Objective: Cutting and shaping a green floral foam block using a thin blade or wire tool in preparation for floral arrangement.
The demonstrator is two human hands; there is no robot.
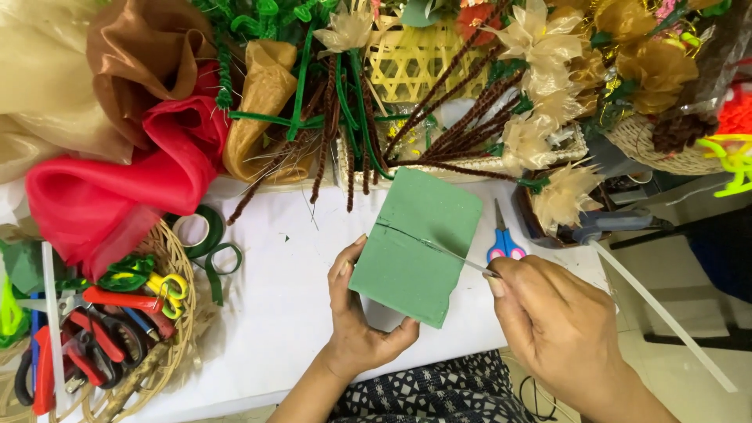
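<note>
While the left hand (356, 313) is gripping a green foam block (415, 247) at mid-frame, the right hand (552, 321) is pinching a thin blade (439, 249), scoring partway across.

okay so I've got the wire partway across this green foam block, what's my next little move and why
Probably draw the thin wire further toward you with the right hand: its line crosses only part of the green foam block, which the left hand steadies.

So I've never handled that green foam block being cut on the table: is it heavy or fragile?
The green foam block probably weighs little: the left hand props it by one edge. It seems stiff, holding shape unsupported. Likely crumbly, since the thin blade in the right hand scores it.
</note>
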